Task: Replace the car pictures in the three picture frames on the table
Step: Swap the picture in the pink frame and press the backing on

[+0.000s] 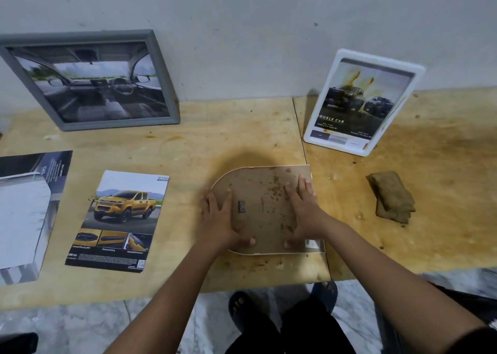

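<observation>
My left hand (pixel 219 216) and right hand (pixel 304 211) lie flat, fingers straight, pressing the back of the arched frame (pixel 263 192) lying face down beneath them, with the yellow-truck picture (pixel 121 219) left of my left hand.

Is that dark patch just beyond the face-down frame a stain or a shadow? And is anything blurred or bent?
Head view: the dark patch looks like a soft-edged shadow on the table, probably not a stain; head view, the wide lens bows the gray frame, and the sheet at far left is smeared.
</observation>
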`<state>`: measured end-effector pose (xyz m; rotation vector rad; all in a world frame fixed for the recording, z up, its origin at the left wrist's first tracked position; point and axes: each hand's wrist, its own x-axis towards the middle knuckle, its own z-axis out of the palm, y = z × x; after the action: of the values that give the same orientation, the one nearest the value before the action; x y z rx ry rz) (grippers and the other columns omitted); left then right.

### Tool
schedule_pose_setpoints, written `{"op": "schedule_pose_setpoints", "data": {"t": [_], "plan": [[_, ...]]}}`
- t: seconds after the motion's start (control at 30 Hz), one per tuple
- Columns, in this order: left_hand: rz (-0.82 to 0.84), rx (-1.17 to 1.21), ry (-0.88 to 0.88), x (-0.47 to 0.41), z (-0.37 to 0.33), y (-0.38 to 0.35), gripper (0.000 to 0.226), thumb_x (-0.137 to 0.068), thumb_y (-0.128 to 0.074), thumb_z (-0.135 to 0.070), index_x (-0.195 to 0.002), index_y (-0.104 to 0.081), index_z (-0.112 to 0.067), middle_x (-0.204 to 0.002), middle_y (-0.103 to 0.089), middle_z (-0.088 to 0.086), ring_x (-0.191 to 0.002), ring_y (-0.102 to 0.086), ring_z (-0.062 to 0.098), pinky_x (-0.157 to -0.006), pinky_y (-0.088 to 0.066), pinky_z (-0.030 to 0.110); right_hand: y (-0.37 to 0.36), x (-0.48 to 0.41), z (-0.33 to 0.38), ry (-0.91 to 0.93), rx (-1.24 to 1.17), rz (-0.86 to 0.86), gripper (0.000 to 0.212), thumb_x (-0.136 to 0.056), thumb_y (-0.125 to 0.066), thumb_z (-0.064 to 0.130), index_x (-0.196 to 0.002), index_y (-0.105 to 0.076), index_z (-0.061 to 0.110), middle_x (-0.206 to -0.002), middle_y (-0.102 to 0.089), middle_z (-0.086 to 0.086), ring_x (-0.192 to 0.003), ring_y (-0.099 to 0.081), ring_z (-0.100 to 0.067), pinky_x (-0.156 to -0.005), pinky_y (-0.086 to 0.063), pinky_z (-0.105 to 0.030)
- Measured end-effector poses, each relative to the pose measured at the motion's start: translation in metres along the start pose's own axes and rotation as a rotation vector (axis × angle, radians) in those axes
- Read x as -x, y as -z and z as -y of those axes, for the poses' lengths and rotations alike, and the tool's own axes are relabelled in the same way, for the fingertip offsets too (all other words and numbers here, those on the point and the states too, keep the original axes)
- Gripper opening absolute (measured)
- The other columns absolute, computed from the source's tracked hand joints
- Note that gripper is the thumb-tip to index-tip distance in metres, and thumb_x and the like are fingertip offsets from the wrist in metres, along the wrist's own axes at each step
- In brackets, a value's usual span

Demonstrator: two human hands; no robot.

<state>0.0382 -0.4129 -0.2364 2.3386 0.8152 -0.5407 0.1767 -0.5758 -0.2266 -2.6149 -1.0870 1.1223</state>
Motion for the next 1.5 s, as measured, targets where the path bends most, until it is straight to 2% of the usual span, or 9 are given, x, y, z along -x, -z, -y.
{"op": "schedule_pose_setpoints", "data": {"t": [0.3,0.5,0.67,0.97,1.07,1.17,1.23,1.3,1.5], "plan": [[0.018,-0.023,0.027,-0.004,-0.002,-0.002,0.135,-0.059,-0.08,-0.054,-0.147,0.018,-0.027,-0.148,0.037,0.016,-0.138,0.03,0.037,-0.117,0.004,0.048,-0.009,-0.011,0.003,-0.043,0.018,-0.041,0.14,-0.056,-0.086,0.042,-0.147,0.019,0.016,-0.144,0.042,-0.019,-0.131,0.041,-0.035,-0.111,0.018,-0.045],[0.039,-0.026,0.043,0.001,-0.007,0.004,0.133,-0.061,-0.079,-0.054,-0.147,0.017,-0.026,-0.15,0.032,0.018,-0.14,0.025,0.038,-0.119,-0.001,0.049,-0.002,0.003,0.013,-0.07,-0.04,-0.164,0.133,-0.051,-0.089,0.037,-0.149,-0.001,0.017,-0.154,0.021,-0.018,-0.142,0.021,-0.034,-0.117,-0.007,-0.043],[0.057,-0.042,0.051,0.004,-0.009,0.006,0.13,-0.063,-0.077,-0.054,-0.147,0.018,-0.026,-0.149,0.034,0.018,-0.141,0.024,0.038,-0.118,-0.006,0.049,0.001,0.016,0.004,-0.013,0.021,-0.112,0.101,-0.076,-0.075,0.012,-0.15,-0.007,0.02,-0.156,0.016,-0.014,-0.146,0.007,-0.028,-0.117,-0.018,-0.037],[0.064,-0.062,0.039,-0.003,-0.004,0.0,0.132,-0.063,-0.078,-0.054,-0.146,0.021,-0.028,-0.147,0.039,0.017,-0.139,0.028,0.037,-0.119,0.001,0.048,0.001,0.021,-0.008,-0.026,-0.117,0.022,0.108,-0.069,-0.078,0.004,-0.15,-0.009,0.023,-0.156,0.021,0.002,-0.146,0.007,-0.02,-0.115,-0.021,-0.03],[0.088,-0.107,0.069,-0.004,-0.009,0.001,0.133,-0.064,-0.077,-0.055,-0.145,0.024,-0.026,-0.146,0.039,0.019,-0.139,0.028,0.039,-0.119,0.001,0.049,0.004,0.022,-0.006,-0.054,0.001,-0.097,0.1,-0.068,-0.079,0.011,-0.148,-0.021,0.024,-0.158,0.001,0.002,-0.144,-0.012,-0.021,-0.105,-0.038,-0.035],[0.101,-0.161,0.11,-0.006,-0.017,0.001,0.134,-0.065,-0.077,-0.053,-0.144,0.026,-0.02,-0.146,0.037,0.022,-0.138,0.03,0.039,-0.117,0.001,0.049,0.009,0.018,0.0,-0.007,0.249,-0.257,0.073,-0.079,-0.065,0.018,-0.141,-0.027,0.019,-0.147,-0.024,-0.008,-0.13,-0.031,-0.024,-0.089,-0.047,-0.034],[0.097,-0.208,0.084,-0.009,-0.022,0.001,0.132,-0.067,-0.076,-0.052,-0.145,0.025,-0.014,-0.148,0.035,0.022,-0.138,0.03,0.038,-0.117,0.004,0.049,0.008,0.009,0.003,0.01,0.318,-0.272,0.074,-0.086,-0.056,0.017,-0.147,-0.014,0.018,-0.149,-0.018,-0.019,-0.137,-0.022,-0.032,-0.103,-0.038,-0.035],[0.108,-0.245,0.046,-0.012,-0.023,0.002,0.132,-0.068,-0.075,-0.051,-0.144,0.026,-0.015,-0.15,0.033,0.018,-0.14,0.028,0.036,-0.118,0.004,0.048,0.01,0.001,0.004,-0.006,0.314,-0.21,0.087,-0.088,-0.055,0.015,-0.15,0.006,0.02,-0.154,0.009,-0.026,-0.144,0.006,-0.038,-0.112,-0.026,-0.038],[0.143,-0.26,0.035,-0.021,-0.019,0.001,0.136,-0.064,-0.078,-0.053,-0.144,0.026,-0.018,-0.152,0.03,0.014,-0.142,0.024,0.032,-0.118,0.002,0.046,0.019,-0.007,-0.001,-0.019,0.161,0.034,0.117,-0.077,-0.07,0.003,-0.146,0.019,0.029,-0.149,0.036,-0.014,-0.139,0.028,-0.031,-0.113,-0.024,-0.041]]}}
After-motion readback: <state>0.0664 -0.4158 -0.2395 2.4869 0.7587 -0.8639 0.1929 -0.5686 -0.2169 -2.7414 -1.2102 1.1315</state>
